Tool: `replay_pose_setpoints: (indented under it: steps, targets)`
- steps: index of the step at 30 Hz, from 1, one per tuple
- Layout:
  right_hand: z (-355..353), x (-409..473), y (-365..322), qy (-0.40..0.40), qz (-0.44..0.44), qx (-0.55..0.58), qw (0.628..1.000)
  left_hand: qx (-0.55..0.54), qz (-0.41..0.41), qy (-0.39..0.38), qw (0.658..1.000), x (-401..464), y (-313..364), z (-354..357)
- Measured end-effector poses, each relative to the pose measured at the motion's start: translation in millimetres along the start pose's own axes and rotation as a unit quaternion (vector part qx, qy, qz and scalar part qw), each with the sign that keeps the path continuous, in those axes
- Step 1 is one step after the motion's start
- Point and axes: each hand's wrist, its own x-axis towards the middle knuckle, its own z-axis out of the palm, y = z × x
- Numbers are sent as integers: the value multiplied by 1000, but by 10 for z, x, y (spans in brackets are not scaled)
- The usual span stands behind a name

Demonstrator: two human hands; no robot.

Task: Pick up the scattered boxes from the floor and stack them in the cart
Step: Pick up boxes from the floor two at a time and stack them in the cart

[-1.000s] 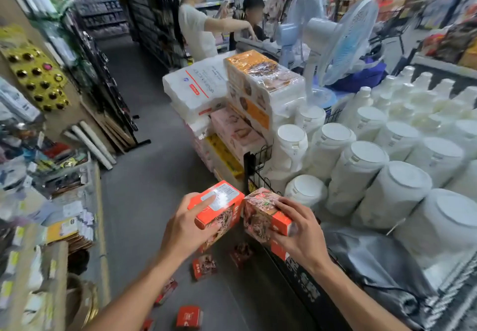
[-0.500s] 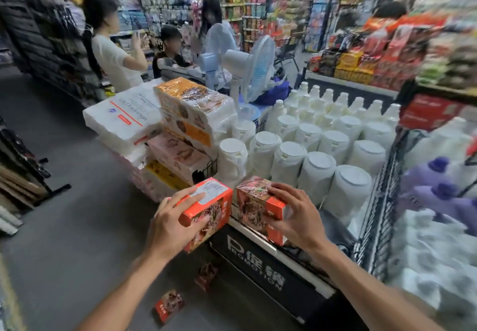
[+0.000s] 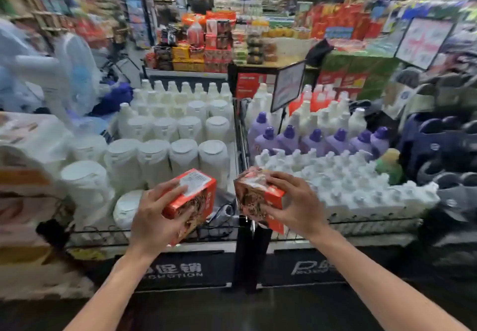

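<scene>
wire display bins (image 3: 154, 232), front rail just beyond both hands, packed with white jugs (image 3: 157, 160) and purple bottles (image 3: 313, 140); no cart identifiable. left box (image 3: 192, 196), orange, long axis pointing away, gripped by left hand (image 3: 157, 219). right box (image 3: 258, 197), gripped by right hand (image 3: 296, 206). floor boxes out of view; edges blurred.

The black post (image 3: 249, 255) stands between two wire display bins. The left bin (image 3: 154, 233) holds capped jugs (image 3: 180, 147); the right bin (image 3: 374, 223) holds pump bottles (image 3: 343, 186) in front and capped bottles (image 3: 315, 140) behind. The left hand (image 3: 154, 217) holds one box (image 3: 192, 199) left of the post, above the left bin's front rail. The right hand (image 3: 294, 205) holds another box (image 3: 258, 197) just right of the post. A sign board (image 3: 287, 85) stands behind the post.
</scene>
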Motion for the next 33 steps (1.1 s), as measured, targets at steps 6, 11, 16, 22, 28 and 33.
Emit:
replay_pose_setpoints:
  steps: [6, 11, 16, 22, 28, 33]
  targets:
    - [-1084, -558, 740, 74, 94, -47, 992, -83, 104, -63, 989, 413, 951, 920]
    - [-2044, -1163, 1323, 136, 148, -83, 976, -111, 189, -107, 970, 574, 1953, 1777]
    - [-3011, -1863, 1949, 178, 197, -128, 956, -120, 259, -131, 949, 504, 3086, 2634]
    - [-4019, -2731, 2555, 221, 257, -177, 924, -160, 325, -178, 915, 245, 4350, 3552]
    - [-4692, -3582, 2938, 255, 324, -229, 882, -237, 356, -238, 872, -109, 5412, 4314]
    - [-5037, -4221, 3127, 285, 369, -257, 847, -256, 389, -284, 838, -360, 6162, 5013]
